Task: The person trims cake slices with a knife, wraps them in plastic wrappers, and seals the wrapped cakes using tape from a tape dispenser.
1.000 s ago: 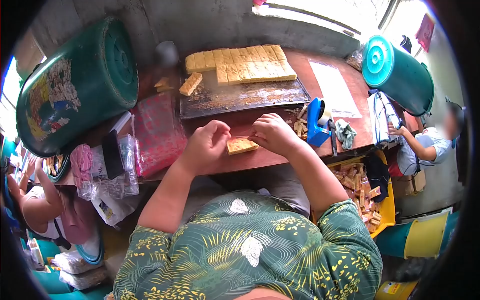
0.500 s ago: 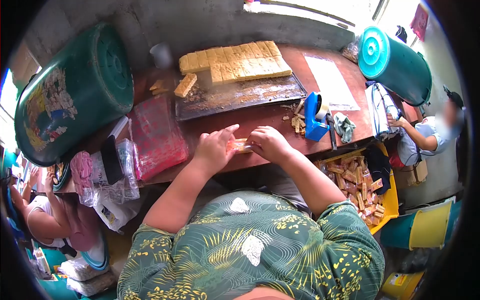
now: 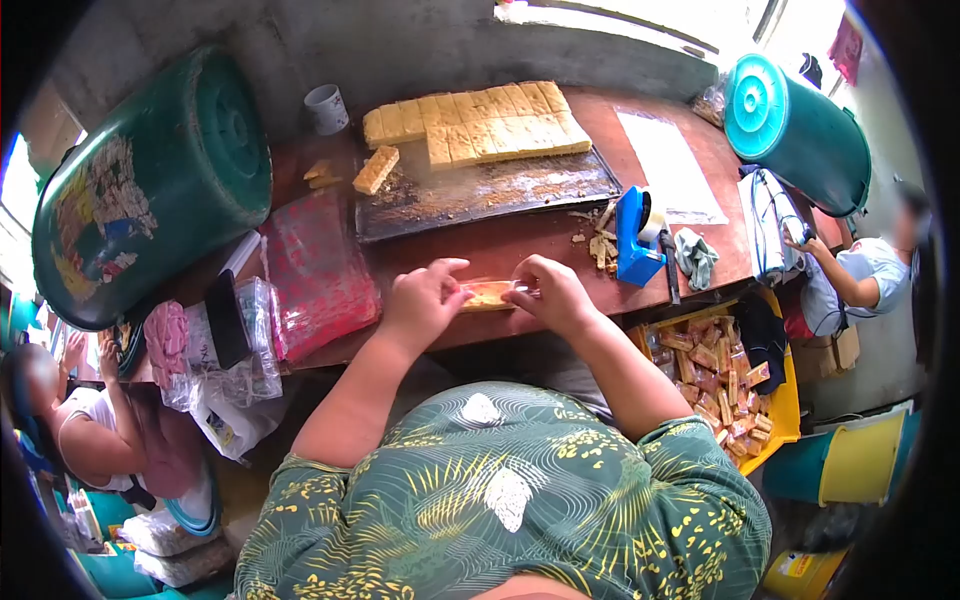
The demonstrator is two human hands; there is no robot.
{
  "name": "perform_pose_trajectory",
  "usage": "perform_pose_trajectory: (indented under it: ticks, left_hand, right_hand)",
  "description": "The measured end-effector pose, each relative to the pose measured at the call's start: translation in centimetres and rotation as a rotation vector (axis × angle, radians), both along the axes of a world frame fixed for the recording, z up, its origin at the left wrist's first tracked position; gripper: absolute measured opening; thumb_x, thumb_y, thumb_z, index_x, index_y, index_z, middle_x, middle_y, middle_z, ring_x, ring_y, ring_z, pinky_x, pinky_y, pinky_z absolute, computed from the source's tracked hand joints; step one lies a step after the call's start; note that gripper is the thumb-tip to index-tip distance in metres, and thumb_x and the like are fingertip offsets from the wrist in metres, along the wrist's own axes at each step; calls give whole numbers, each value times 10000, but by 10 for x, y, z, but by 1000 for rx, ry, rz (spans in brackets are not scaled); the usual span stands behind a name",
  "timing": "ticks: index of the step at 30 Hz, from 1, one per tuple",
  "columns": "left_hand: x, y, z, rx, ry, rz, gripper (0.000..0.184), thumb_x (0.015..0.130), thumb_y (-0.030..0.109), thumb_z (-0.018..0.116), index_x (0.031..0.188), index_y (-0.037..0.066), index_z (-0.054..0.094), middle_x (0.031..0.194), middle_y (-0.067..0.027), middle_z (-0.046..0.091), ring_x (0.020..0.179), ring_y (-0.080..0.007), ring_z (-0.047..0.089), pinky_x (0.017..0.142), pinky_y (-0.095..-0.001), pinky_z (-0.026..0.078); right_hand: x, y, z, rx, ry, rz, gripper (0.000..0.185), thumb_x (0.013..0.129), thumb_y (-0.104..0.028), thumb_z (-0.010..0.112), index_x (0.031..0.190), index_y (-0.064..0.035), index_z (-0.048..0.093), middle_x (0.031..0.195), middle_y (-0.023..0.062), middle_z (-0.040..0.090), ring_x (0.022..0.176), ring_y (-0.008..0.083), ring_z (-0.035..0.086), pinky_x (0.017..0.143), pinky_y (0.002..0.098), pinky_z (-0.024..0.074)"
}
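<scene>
Pinching the two ends of a golden oblong cake slice (image 3: 488, 296), the left hand (image 3: 425, 303) and the right hand (image 3: 557, 298) have it between them over the near part of a reddish-brown wooden tabletop (image 3: 495, 245); whether it touches the wood is unclear. Below the edge at right, a yellow plastic crate (image 3: 790, 405) holds many wrapped bars (image 3: 720, 372). A flat red-patterned plastic pack (image 3: 318, 270) lies to the left. A blue plastic tape dispenser (image 3: 635, 250) stands between the right hand and a thin white sheet (image 3: 670, 165), with a crumpled grey-green cloth (image 3: 695, 255) beside it. Farther back, a dark crumb-strewn metal tray (image 3: 520, 190) bears a pale yellow cut cake slab (image 3: 490, 122), near a white mug (image 3: 328, 108). A bulky dark green plastic barrel (image 3: 150, 190) crowds the left end; a teal plastic bin (image 3: 810, 145) occupies the far right. Behind rises a grey concrete wall (image 3: 400, 40). One person (image 3: 105, 440) is at left, another (image 3: 865, 275) at right.
</scene>
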State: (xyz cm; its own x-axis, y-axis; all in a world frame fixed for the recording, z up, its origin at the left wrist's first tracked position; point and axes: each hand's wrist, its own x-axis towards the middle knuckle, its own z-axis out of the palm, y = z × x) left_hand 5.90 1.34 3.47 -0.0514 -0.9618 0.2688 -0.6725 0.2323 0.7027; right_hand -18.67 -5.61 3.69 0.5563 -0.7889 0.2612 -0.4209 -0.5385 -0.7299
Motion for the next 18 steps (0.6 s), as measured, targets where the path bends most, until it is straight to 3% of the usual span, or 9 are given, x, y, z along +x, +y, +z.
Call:
perform_pose_trajectory:
  ticks: [3, 4, 7, 10, 13, 16, 18]
  left_hand:
    - [13, 2, -11, 255, 457, 146, 129, 965, 72, 707, 1070, 63, 632, 894, -43, 744, 823, -109, 704, 794, -255, 526]
    - [18, 0, -17, 268, 489, 87, 80, 990, 55, 659, 943, 42, 595, 948, -37, 741, 896, -105, 699, 823, -257, 527]
    - [28, -5, -34, 276, 500, -99, 31, 998, 42, 635, 989, 15, 649, 1010, -63, 736, 960, -103, 686, 851, -263, 534]
    - [28, -1, -28, 445, 606, -120, 142, 975, 69, 666, 1098, 31, 726, 1013, -72, 740, 981, -125, 677, 882, -298, 545]
    - [14, 9, 3, 456, 622, -28, 163, 973, 83, 702, 1122, 43, 754, 1005, -41, 724, 956, -108, 658, 912, -279, 547]
    - [13, 8, -8, 169, 349, 69, 131, 926, 121, 766, 1050, 80, 785, 1023, -35, 713, 947, -155, 655, 915, -311, 530]
    - [12, 13, -4, -30, -46, 109, 120, 904, 169, 786, 1000, 99, 793, 1038, -38, 688, 1000, -206, 631, 953, -363, 489]
  right_hand:
    - [-7, -8, -28, 402, -321, -38, 130, 986, -38, 679, 970, -25, 551, 834, 83, 686, 771, 171, 693, 659, 352, 576]
    - [-9, -12, -35, 455, -372, -6, 104, 1016, -8, 616, 1001, -25, 514, 852, 65, 707, 798, 140, 682, 689, 338, 577]
    - [-10, -17, -44, 453, -417, 56, 64, 1016, 18, 593, 966, 3, 556, 848, 52, 714, 773, 137, 679, 700, 310, 573]
    - [-14, -22, -42, 490, -250, 70, 57, 1002, -6, 636, 974, 30, 670, 849, 40, 711, 785, 123, 676, 725, 289, 571]
    - [-6, -3, -1, 437, -34, -52, 93, 963, -38, 706, 1010, 23, 759, 884, 49, 722, 834, 102, 672, 750, 288, 571]
    - [-9, -10, -16, 471, -95, -99, 157, 922, -91, 778, 1050, -1, 783, 921, 99, 751, 852, 123, 703, 757, 302, 581]
    - [-11, -7, -18, 251, -90, -98, 146, 886, -131, 818, 995, -37, 793, 912, 101, 741, 844, 181, 707, 757, 337, 581]
